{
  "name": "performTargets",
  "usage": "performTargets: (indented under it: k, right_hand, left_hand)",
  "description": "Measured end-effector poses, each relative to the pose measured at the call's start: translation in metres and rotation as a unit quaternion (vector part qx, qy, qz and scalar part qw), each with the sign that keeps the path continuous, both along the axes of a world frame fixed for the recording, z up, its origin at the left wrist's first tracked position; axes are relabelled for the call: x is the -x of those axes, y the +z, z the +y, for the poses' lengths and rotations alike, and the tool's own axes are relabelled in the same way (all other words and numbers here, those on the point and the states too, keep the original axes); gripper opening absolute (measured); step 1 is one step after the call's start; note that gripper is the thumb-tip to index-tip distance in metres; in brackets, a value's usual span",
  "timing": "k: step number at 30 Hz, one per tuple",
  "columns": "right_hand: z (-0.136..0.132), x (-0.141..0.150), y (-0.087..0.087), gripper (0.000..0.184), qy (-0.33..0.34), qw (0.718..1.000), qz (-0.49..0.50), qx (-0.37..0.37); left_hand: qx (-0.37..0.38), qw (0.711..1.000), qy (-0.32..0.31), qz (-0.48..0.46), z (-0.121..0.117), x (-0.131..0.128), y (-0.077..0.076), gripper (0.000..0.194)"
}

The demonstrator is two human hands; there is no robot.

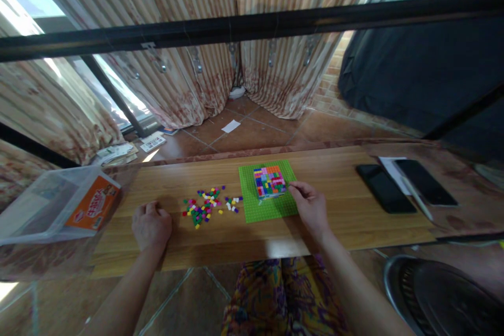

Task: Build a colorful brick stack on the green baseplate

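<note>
A block of many-coloured building bricks (pixel 269 181) stands several layers high on a green studded baseplate (pixel 252 212). My right hand (pixel 311 205) is over the plate's right edge, thumb and forefinger pinched together close to the right side of the brick block. Whatever is between those fingertips is too small to make out. On the wood left of a pile of loose small bricks (pixel 202 207) rests my left hand (pixel 151 226), fingers curled in and nothing visible in them. A few bricks lie between the pile and the baseplate.
A clear plastic box (pixel 51 184) with an orange label stands at the table's left end. To the right lie a black phone (pixel 385 189), a second dark device (pixel 425 182), white paper and a pen-like stick (pixel 416 197). A black bar (pixel 252 26) crosses beyond the table.
</note>
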State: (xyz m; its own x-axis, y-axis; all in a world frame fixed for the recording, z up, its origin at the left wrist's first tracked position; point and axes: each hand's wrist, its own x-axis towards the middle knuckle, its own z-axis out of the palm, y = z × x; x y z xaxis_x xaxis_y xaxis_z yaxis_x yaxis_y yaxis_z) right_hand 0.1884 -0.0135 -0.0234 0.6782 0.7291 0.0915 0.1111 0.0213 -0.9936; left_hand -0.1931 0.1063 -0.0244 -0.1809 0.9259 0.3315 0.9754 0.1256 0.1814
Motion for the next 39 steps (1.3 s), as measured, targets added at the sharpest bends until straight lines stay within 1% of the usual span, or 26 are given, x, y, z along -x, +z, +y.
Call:
performTargets:
  k: [6, 10, 12, 15, 18, 21, 26, 32, 36, 39]
  right_hand:
    - [0.004, -0.006, 0.006, 0.031, 0.042, 0.998, -0.046, 0.025]
    - [0.005, -0.008, 0.007, 0.027, 0.047, 0.997, -0.058, 0.023]
    - [0.006, -0.007, 0.007, 0.024, 0.045, 0.998, -0.031, 0.013]
    - [0.009, -0.004, 0.010, 0.021, 0.036, 0.998, 0.044, 0.003]
    - [0.012, -0.002, 0.014, 0.023, 0.027, 0.993, 0.116, 0.005]
    - [0.016, -0.003, 0.016, 0.024, 0.033, 0.986, 0.162, 0.012]
    - [0.021, -0.007, 0.013, 0.027, 0.062, 0.978, 0.198, 0.016]
    - [0.023, -0.007, 0.006, 0.029, 0.068, 0.972, 0.225, 0.005]
    - [0.023, -0.005, 0.007, 0.032, 0.074, 0.968, 0.240, 0.011]
    - [0.020, -0.006, 0.011, 0.035, 0.063, 0.965, 0.253, 0.010]
  left_hand:
    - [0.002, 1.000, 0.000, -0.001, 0.000, 0.000, -0.001, 0.044]
    - [-0.003, 1.000, -0.001, -0.002, 0.000, 0.001, -0.002, 0.043]
    - [-0.005, 1.000, -0.003, -0.002, 0.000, 0.001, -0.002, 0.043]
    - [-0.001, 1.000, -0.004, 0.000, 0.000, 0.001, -0.002, 0.042]
    - [0.001, 1.000, -0.003, -0.003, 0.000, 0.000, 0.000, 0.042]
    - [-0.001, 1.000, -0.003, -0.006, 0.000, 0.000, 0.000, 0.041]
    - [-0.003, 1.000, -0.001, -0.009, 0.000, 0.001, -0.002, 0.040]
    - [-0.001, 1.000, 0.004, -0.002, -0.001, 0.001, -0.004, 0.041]
    - [-0.002, 1.000, -0.002, -0.010, -0.002, -0.001, -0.002, 0.040]
    - [-0.005, 1.000, 0.000, -0.022, -0.002, -0.002, -0.001, 0.039]
